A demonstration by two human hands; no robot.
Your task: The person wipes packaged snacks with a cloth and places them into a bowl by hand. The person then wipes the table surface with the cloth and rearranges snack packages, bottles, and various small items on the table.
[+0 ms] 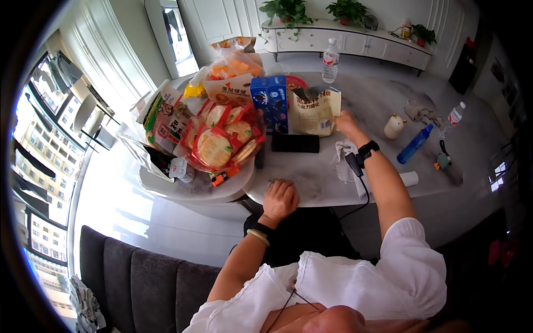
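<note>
My right hand reaches forward to the right edge of a cream snack bag with brown print. Its fingers close on the bag's side and are partly hidden there. The bag stands upright, its top dark inside. My left hand rests on the near edge of the marble table, fingers loosely bent on the surface, with nothing in them. Between my hands lies a black case. A blue box stands left of the bag, and a grey cloth lies under my right forearm.
Left stand a bag of red-wrapped round crackers, a green-and-white packet and a small white tub. To the right are a blue spray bottle, a cream jar and a water bottle. Another water bottle stands behind.
</note>
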